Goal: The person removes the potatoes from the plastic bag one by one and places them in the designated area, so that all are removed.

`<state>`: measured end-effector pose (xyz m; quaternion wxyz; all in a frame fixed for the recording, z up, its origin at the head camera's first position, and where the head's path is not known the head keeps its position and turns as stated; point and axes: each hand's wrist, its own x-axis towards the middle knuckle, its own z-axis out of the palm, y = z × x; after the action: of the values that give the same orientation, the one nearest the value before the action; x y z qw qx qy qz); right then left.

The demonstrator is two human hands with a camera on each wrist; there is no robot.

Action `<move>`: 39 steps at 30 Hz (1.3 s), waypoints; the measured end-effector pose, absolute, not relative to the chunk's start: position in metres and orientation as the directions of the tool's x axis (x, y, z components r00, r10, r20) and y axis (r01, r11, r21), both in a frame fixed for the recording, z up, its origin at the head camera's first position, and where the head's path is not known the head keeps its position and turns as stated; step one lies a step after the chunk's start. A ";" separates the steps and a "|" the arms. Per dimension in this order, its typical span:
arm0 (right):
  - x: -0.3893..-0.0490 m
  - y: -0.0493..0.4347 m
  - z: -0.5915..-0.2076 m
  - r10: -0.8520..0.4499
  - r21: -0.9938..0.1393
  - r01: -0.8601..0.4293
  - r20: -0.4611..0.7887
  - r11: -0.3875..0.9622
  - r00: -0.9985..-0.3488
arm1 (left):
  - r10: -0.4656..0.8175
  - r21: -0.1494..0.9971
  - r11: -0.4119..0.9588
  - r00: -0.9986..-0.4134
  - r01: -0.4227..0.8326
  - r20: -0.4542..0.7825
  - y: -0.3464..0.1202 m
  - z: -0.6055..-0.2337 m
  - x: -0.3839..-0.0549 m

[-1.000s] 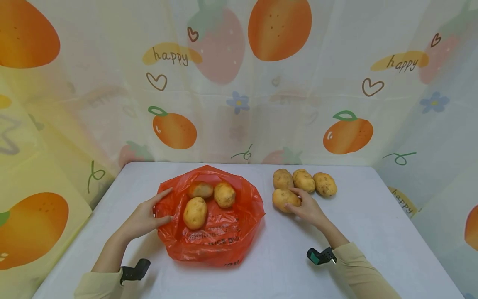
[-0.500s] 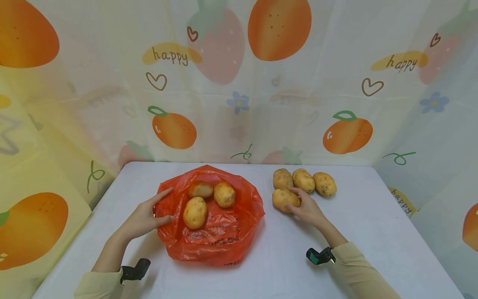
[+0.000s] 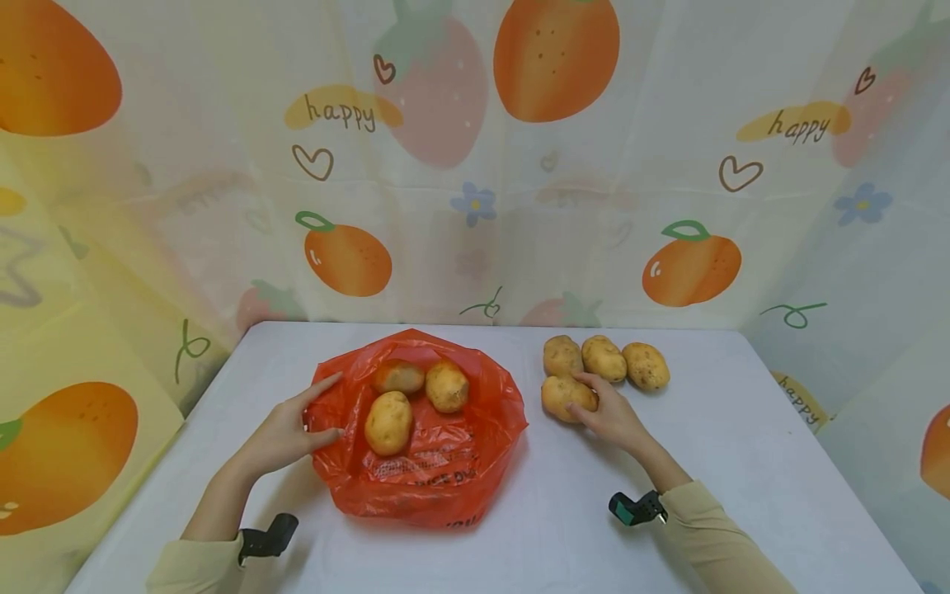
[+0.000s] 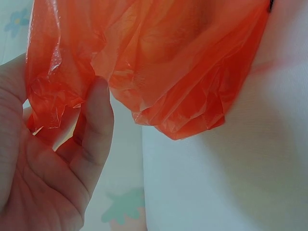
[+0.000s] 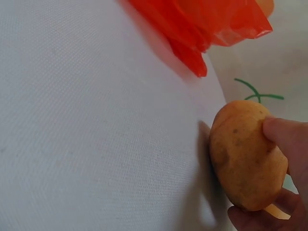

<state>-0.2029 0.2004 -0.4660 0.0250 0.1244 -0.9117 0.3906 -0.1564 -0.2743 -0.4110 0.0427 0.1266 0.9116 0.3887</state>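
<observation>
A red plastic bag (image 3: 416,505) stands with its mouth wide on the left half of the white table, three potatoes inside, among them a yellow one (image 3: 388,423) nearest the front. My left hand (image 3: 284,431) holds the bag's left rim; in the left wrist view the thin plastic (image 4: 178,91) passes between thumb and fingers. To the right of the bag, my right hand (image 3: 613,418) grips a potato (image 3: 562,398) between thumb and fingers. The right wrist view shows this potato (image 5: 248,156) low against the tablecloth, with the thumb on its upper side.
Three more potatoes sit in a row behind the gripped one: a left one (image 3: 562,355), a middle one (image 3: 604,359) and a right one (image 3: 646,367). The white-covered table (image 3: 564,520) meets a fruit-printed curtain (image 3: 519,256) at its back edge.
</observation>
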 end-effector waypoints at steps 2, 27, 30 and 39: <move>-0.203 0.200 -0.466 -0.209 -0.700 -0.250 0.145 0.669 -0.967 | 0.262 0.717 0.669 -0.965 0.198 0.022 -0.274 -0.411 -0.156; -0.203 0.199 -0.461 -0.107 -0.716 -0.283 0.282 0.638 -0.953 | 0.259 0.724 0.663 -0.966 0.190 0.016 -0.272 -0.414 -0.157; -0.202 0.197 -0.457 -0.086 -0.718 -0.285 0.302 0.635 -0.950 | 0.260 0.719 0.667 -0.965 0.195 0.020 -0.272 -0.413 -0.157; -0.200 0.183 -0.441 -0.075 -0.739 -0.323 0.348 0.592 -0.935 | 0.262 0.720 0.665 -0.965 0.198 0.024 -0.271 -0.414 -0.157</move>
<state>-0.1999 0.1830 -0.4406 0.1413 0.1129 -0.8809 0.4374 -0.1574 -0.2715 -0.4136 0.0406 0.1262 0.9115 0.3894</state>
